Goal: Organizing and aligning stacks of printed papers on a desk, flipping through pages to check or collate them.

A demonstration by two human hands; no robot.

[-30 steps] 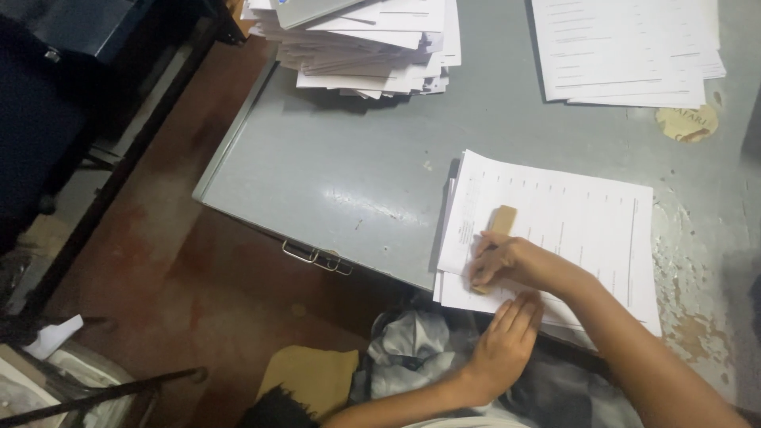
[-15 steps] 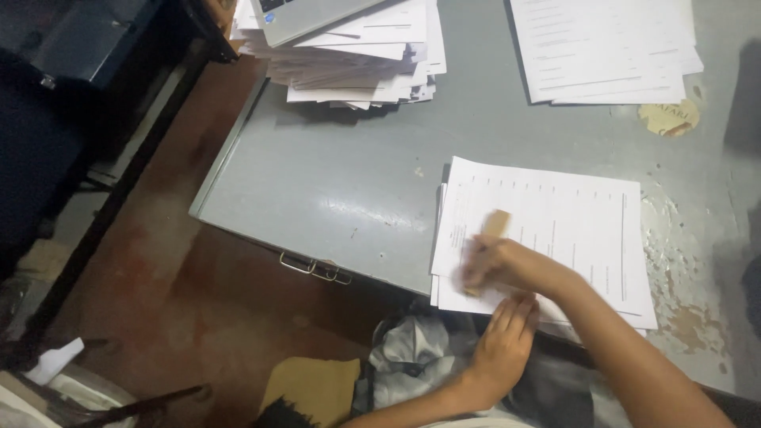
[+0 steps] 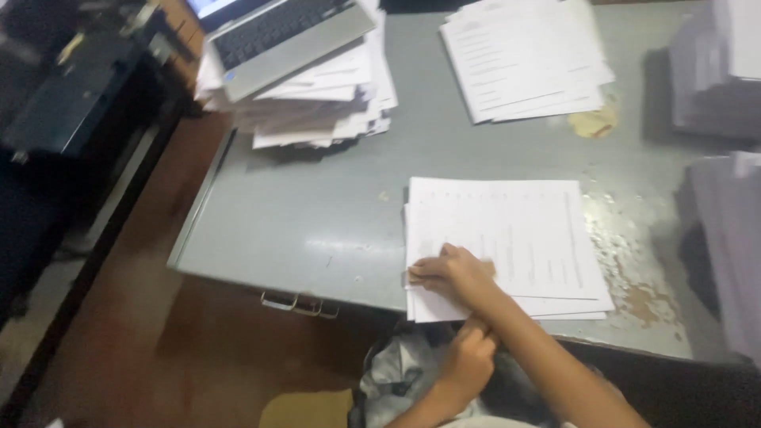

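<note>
Right hand (image 3: 453, 273): lies knuckles up on the near left corner of the paper stack (image 3: 507, 246); fingers curled and pressed on the sheets; whether the grip pinches anything beneath, I cannot tell.
Left hand (image 3: 468, 357): below the worktop (image 3: 301, 230) edge, just under the right wrist; fingers loosely curled, holding nothing visible.
Paper stack: flat near the front edge of the worktop, sheets slightly fanned.
Progress: top sheet not yet lifted or shifted, judging by how it lies; more piles (image 3: 527, 59) and a laptop (image 3: 285, 40) wait farther back.
</note>
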